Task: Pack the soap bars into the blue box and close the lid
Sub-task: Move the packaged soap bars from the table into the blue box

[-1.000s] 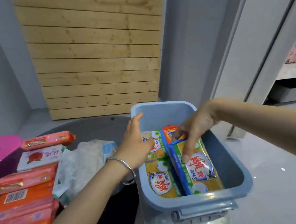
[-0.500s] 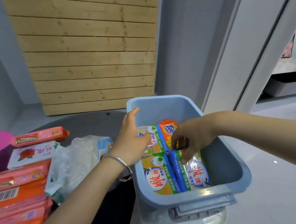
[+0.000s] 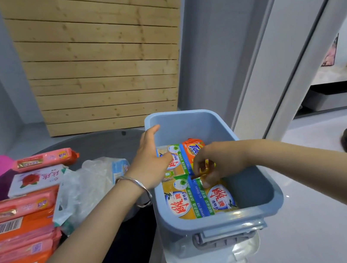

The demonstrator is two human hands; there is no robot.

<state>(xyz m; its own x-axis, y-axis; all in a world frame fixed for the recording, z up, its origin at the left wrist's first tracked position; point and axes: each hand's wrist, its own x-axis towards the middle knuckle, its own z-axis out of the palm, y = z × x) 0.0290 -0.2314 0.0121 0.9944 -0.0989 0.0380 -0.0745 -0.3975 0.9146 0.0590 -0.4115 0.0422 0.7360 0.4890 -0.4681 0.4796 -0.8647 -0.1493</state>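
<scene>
View from the head camera. The light blue plastic box (image 3: 222, 218) stands open at the right edge of the dark round bench (image 3: 101, 142). Four wrapped soap bars lie flat on its floor, toward its left side: three yellow-and-green bars and one orange bar (image 3: 193, 148) at the far right. The left hand (image 3: 149, 160), with a silver bangle (image 3: 140, 184) at its wrist, rests against the box's left rim, its fingers extended and holding nothing. The right hand (image 3: 218, 163) reaches into the box, and its curled fingers pinch the far end of the near-right yellow-and-green bar (image 3: 220, 199). Pink and orange wrapped soap bars (image 3: 19, 226) lie unpacked on the bench at left, beside a crumpled clear plastic bag (image 3: 82, 191).
</scene>
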